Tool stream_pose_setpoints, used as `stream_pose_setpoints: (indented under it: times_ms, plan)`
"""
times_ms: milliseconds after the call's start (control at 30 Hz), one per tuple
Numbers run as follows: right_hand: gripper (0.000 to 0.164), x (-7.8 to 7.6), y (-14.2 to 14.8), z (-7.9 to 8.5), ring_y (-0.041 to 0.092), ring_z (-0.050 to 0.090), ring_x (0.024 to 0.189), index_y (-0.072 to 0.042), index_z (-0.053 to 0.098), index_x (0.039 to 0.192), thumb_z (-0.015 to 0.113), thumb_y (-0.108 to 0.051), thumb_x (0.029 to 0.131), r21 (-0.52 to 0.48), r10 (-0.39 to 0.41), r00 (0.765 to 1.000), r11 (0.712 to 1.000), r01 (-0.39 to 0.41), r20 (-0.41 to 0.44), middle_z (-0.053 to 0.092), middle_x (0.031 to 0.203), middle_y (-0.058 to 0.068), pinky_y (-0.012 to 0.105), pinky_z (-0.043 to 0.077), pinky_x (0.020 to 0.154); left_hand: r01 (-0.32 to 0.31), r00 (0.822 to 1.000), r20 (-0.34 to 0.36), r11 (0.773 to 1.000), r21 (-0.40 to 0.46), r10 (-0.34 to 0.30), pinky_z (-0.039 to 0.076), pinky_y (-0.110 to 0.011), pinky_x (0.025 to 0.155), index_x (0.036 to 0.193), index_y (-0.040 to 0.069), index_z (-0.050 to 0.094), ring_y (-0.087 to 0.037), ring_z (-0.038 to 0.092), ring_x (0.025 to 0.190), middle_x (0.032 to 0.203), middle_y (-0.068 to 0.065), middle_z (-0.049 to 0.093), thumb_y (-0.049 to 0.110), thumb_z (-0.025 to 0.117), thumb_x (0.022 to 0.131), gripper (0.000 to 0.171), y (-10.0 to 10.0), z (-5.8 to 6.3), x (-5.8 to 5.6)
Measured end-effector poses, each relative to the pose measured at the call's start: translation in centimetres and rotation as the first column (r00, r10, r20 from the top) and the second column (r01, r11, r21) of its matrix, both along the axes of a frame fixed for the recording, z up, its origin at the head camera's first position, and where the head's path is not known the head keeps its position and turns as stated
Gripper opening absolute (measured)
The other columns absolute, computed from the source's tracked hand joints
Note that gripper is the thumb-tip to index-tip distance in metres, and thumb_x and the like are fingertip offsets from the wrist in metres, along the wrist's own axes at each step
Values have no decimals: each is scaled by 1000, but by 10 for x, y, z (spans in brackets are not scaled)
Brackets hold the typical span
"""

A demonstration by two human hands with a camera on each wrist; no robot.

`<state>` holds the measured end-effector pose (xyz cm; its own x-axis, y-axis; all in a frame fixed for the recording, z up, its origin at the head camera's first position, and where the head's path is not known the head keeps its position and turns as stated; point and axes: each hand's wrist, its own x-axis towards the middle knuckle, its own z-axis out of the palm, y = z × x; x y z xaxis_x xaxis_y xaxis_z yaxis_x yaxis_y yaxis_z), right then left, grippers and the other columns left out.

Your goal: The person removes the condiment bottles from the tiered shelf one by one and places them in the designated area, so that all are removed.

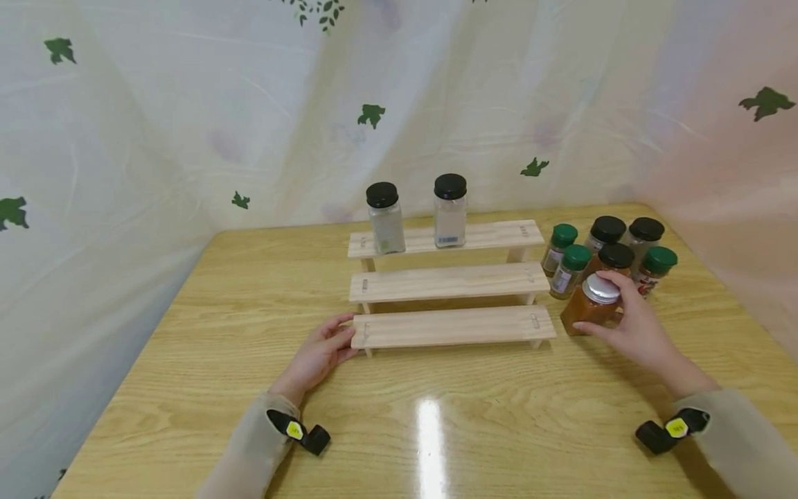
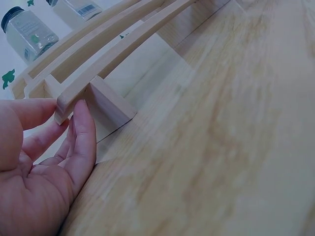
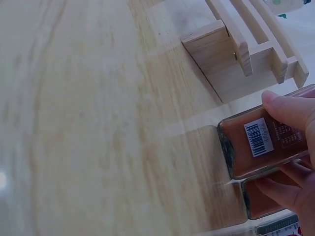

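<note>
A three-step wooden spice rack (image 1: pixel 451 328) stands on the table. At the left end of its lowest step, my left hand (image 1: pixel 321 352) pinches the board's edge between thumb and fingers (image 2: pixel 85 132). Over on the right, my right hand (image 1: pixel 642 329) grips a square glass spice jar (image 1: pixel 582 312) with a silver lid and reddish-brown powder inside. In the right wrist view a barcode label shows on this jar (image 3: pixel 241 155), and a second brown-filled jar (image 3: pixel 268 194) sits right beside it. Two black-lidded jars, one left (image 1: pixel 388 225) and one right (image 1: pixel 450 215), stand upright on the top step.
Around the held jar stand several others: green-lidded ones (image 1: pixel 563 274) nearest the rack, black-lidded ones (image 1: pixel 645 235) behind, and another green-lidded jar (image 1: pixel 654 267) at the far right. A pale curtain with green leaf prints (image 1: pixel 280 104) hangs behind the wooden table (image 1: pixel 486 416).
</note>
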<state>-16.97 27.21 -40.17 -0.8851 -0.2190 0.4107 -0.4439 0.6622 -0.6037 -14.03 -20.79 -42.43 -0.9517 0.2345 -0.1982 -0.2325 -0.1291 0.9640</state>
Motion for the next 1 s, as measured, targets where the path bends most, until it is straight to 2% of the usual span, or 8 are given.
stream_pose_setpoints:
  times_ms: [67, 133, 433, 567, 767, 1000]
  plan:
    - [89, -2, 1, 2, -15, 38, 102, 5, 31, 132, 83, 10, 61, 0, 27, 999, 1000, -27, -37, 44, 123, 27, -5, 32, 76, -11, 1000, 7, 1000, 6, 11, 52, -18, 77, 143, -8, 23, -5, 60, 89, 105, 2, 53, 7, 43, 100, 51, 1, 0, -1]
    - [87, -3, 2, 6, -21, 32, 102, 8, 33, 130, 83, 11, 59, 4, 54, 997, 999, -54, -63, 44, 120, 26, -5, 31, 78, -21, 1000, 17, 1000, 6, 21, 52, -18, 76, 143, -7, 23, -5, 60, 88, 104, 2, 53, 7, 43, 100, 49, 2, 1, -1]
    - [83, -3, 5, 19, -19, 34, 102, 11, 36, 128, 84, 9, 59, 27, 92, 993, 996, -90, -79, 47, 115, 24, -5, 32, 80, -35, 999, 31, 999, -17, 35, 52, -18, 78, 144, -7, 24, -5, 59, 89, 104, 0, 52, 5, 41, 100, 49, 2, 0, -1]
    - [84, -3, 6, 23, -20, 36, 100, 10, 38, 127, 84, 12, 57, 44, 77, 988, 996, -72, -132, 49, 111, 21, -5, 32, 80, -36, 999, 35, 999, -22, 37, 52, -18, 77, 144, -6, 24, -6, 60, 89, 104, 0, 52, 4, 40, 100, 48, 2, 0, -1]
    - [80, -3, 6, 37, -19, 34, 96, 8, 43, 125, 86, 6, 57, 85, 30, 982, 996, -15, -186, 49, 109, 24, -5, 33, 70, -32, 999, 23, 999, -10, 32, 52, -18, 77, 143, -7, 24, -6, 60, 88, 104, 1, 53, 6, 44, 100, 49, 2, 0, -1]
    - [68, 0, -4, 54, -17, 37, 100, 7, 48, 122, 83, 4, 64, 60, 9, 976, 998, 4, -219, 52, 110, 22, -5, 31, 80, -36, 999, 26, 999, -3, 36, 52, -18, 76, 144, -6, 24, -5, 60, 87, 103, 2, 52, 6, 42, 100, 49, 2, 0, 0]
